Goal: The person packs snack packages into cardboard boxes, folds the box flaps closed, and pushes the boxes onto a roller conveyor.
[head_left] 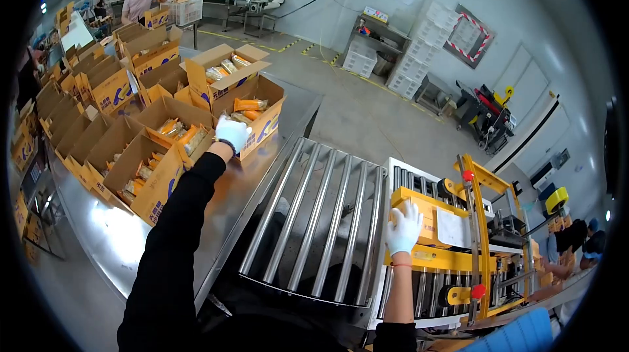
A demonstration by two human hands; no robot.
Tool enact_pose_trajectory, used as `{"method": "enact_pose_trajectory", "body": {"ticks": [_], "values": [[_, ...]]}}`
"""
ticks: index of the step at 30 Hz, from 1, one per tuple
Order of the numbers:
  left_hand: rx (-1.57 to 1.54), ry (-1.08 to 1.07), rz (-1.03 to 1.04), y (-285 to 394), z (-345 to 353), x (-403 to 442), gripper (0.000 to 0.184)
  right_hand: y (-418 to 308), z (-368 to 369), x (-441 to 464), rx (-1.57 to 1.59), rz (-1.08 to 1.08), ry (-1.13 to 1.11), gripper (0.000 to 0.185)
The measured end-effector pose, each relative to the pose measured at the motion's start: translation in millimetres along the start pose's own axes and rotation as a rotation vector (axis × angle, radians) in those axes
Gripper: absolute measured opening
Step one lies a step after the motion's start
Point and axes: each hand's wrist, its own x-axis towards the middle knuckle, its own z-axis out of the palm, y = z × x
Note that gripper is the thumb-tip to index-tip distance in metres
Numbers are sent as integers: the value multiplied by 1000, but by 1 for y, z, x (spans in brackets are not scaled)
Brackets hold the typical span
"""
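My left hand [232,133], in a white glove, is closed on the near edge of an open cardboard box [268,121]. Orange-and-clear wrapped packets [251,104] lie inside that box. On the right, my right hand [404,226], also gloved, rests at the near end of a closed carton [427,211] with its fingers apart. The carton sits between the yellow guide rails of a carton sealing machine [483,234]. A white sheet [453,228] lies on the carton's top.
Rows of open boxes [154,185] with packets cover the metal table [121,237]. A roller conveyor [314,221] runs between table and machine. Stacked white crates [422,47] stand by the wall. A person [140,0] works at the far left.
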Motion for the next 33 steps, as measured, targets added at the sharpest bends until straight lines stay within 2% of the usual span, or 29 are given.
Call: {"method": "enact_pose_trajectory", "body": {"ticks": [1,2,3,4,5,6,7,8,10,11,12,14,15,16,17,18,20,21,22,24,25,26,28,29,31,32,33], "values": [[35,-159,81,6,1,4,40,-5,0,-1,104,-14,-66,30],[12,25,181,21,10,3,44,-22,8,-14,374,-45,-43,32],[-54,15,170,48,-14,-11,44,-41,14,-26,642,-82,-29,33],[-140,-39,202,65,-24,-19,44,-72,8,-35,722,-96,-150,38],[-206,-54,270,79,-35,-30,49,-94,11,-41,680,-267,-159,45],[-343,-151,301,87,-47,-37,45,-117,6,-41,636,-375,-161,53],[-594,69,490,80,-26,-37,42,-140,-10,-41,647,-390,-122,62],[-839,291,676,71,-5,-36,40,-150,-10,-40,661,-395,-107,80],[-1035,234,235,62,-74,-72,44,-172,-33,-35,597,-349,10,105],[-953,367,161,52,-65,-64,55,-173,-28,-34,475,-339,1,117],[-897,358,83,43,-53,-56,64,-173,-17,-33,419,-322,-20,108],[-962,276,31,44,-31,-42,71,-167,13,-29,234,-337,-76,91],[-983,201,105,52,-31,-41,74,-167,15,-24,235,-345,-74,91],[-1033,198,176,64,-25,-38,66,-164,16,-19,294,-375,-43,79],[-1070,40,256,73,-20,-32,61,-160,16,-14,351,-402,-14,67],[-1105,-125,341,86,-24,-29,58,-156,16,-12,345,-402,-20,67],[-647,-130,441,104,-48,-20,53,-145,13,-10,725,-257,-51,47],[-537,-97,518,113,-50,-14,50,-134,13,-9,836,-102,-145,40],[-504,-256,479,128,-54,-6,42,-128,15,-8,1127,103,-200,39],[-320,176,744,154,3,5,35,-121,7,4,1110,214,-268,38],[-379,267,741,165,17,6,29,-120,-2,14,694,-32,-161,47],[-321,273,691,173,18,0,33,-114,2,27,360,-276,16,70],[-547,284,399,186,17,-1,48,-130,-26,45,-32,-157,103,92],[-545,281,395,189,18,0,48,-134,-27,51,-64,-87,90,96],[-943,2,-2,184,18,-1,67,-145,-20,45,-70,-15,85,104],[-933,7,-14,178,17,2,67,-156,-18,30,-88,-79,109,108],[-1051,-112,24,172,21,9,69,-167,-16,11,-27,-145,8,108]]}}
